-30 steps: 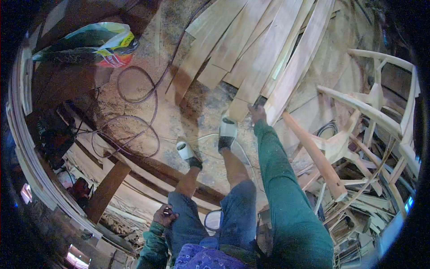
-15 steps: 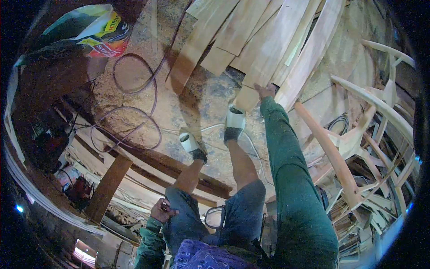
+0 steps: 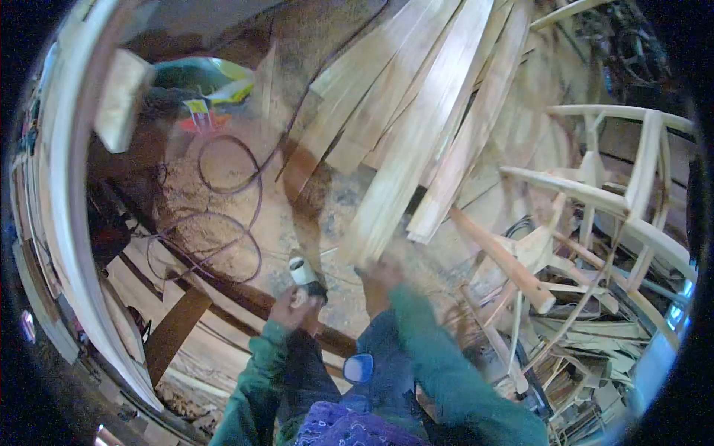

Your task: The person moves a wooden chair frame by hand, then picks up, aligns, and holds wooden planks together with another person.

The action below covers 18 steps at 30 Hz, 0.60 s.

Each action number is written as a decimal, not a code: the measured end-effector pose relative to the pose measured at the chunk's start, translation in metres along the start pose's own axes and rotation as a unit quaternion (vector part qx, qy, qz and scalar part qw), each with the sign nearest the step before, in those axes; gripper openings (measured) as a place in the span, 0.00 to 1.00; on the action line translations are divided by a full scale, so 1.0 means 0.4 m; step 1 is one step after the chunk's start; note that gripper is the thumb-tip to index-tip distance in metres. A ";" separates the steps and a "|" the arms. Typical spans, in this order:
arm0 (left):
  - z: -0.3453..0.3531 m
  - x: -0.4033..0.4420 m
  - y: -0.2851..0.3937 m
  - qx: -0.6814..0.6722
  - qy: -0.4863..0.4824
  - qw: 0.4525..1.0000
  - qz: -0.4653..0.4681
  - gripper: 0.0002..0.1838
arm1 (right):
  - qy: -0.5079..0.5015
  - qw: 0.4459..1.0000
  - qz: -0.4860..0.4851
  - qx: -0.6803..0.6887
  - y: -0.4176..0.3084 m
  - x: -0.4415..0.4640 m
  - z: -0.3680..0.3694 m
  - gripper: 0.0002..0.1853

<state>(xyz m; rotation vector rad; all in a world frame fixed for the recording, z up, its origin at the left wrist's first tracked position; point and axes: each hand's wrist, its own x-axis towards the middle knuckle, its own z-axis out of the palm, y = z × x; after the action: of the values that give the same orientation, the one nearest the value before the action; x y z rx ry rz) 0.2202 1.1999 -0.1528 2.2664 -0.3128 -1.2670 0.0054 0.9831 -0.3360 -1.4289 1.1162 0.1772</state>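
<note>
A long pale board (image 3: 424, 126) reaches from the stack towards me, its near end raised beside my right hand (image 3: 381, 279). The fingers of that hand are blurred but closed on the board's end. My left hand (image 3: 291, 308) is over my lower leg, near a white shoe (image 3: 301, 271). Motion smears its fingers, and whether it holds anything is unclear. More thin boards (image 3: 357, 97) lie fanned out on the floor beyond. Another narrow board (image 3: 472, 141) lies just right of the raised one.
Wooden chair frames (image 3: 587, 193) stand at the right, above scrap wood (image 3: 595, 364). A looped hose (image 3: 260, 175) lies on the dusty floor at the left, below a colourful bag (image 3: 204, 111). Curved wood strips (image 3: 71, 193) rise at the far left. A brown board (image 3: 175, 334) leans lower left.
My right hand has come back towards my body, and the long board's near end has come up with it. My left hand has moved forward and right. The view has shifted.
</note>
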 end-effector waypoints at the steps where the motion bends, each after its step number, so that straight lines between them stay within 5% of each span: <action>1: 0.027 0.042 0.044 -0.115 0.017 0.993 -0.020 0.38 | -0.054 0.991 0.061 0.104 -0.137 -0.115 -0.002 0.22; 4: -0.029 0.073 0.288 -0.188 -0.073 0.980 0.002 0.38 | -0.198 0.963 0.100 0.150 -0.363 -0.412 0.076 0.22; 7: -0.141 -0.034 0.459 -0.058 -0.062 0.996 0.022 0.39 | -0.387 0.905 0.140 0.104 -0.573 -0.596 0.110 0.26; 8: -0.157 -0.065 0.432 -0.072 -0.066 0.994 -0.039 0.40 | -0.443 0.882 0.157 0.044 -0.639 -0.632 0.108 0.27; 10: -0.175 -0.152 0.332 -0.066 -0.001 0.998 0.003 0.40 | -0.463 0.836 0.211 0.207 -0.590 -0.635 0.135 0.26; 12: -0.228 -0.237 0.335 -0.006 0.040 0.999 0.007 0.39 | -0.383 0.820 0.279 0.322 -0.610 -0.591 0.083 0.25; 14: -0.342 -0.376 0.412 0.113 0.062 0.991 -0.029 0.38 | -0.295 0.818 0.254 0.423 -0.629 -0.479 0.016 0.28; 18: -0.466 -0.606 0.390 0.131 0.095 0.985 -0.055 0.34 | -0.140 0.787 0.159 0.580 -0.691 -0.154 -0.126 0.39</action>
<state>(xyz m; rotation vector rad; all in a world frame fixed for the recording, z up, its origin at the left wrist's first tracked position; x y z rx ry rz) 0.2552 1.2359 0.1866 2.6381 -0.3034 -1.1044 0.1402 0.9113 -0.0920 -0.0920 0.9072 -0.0736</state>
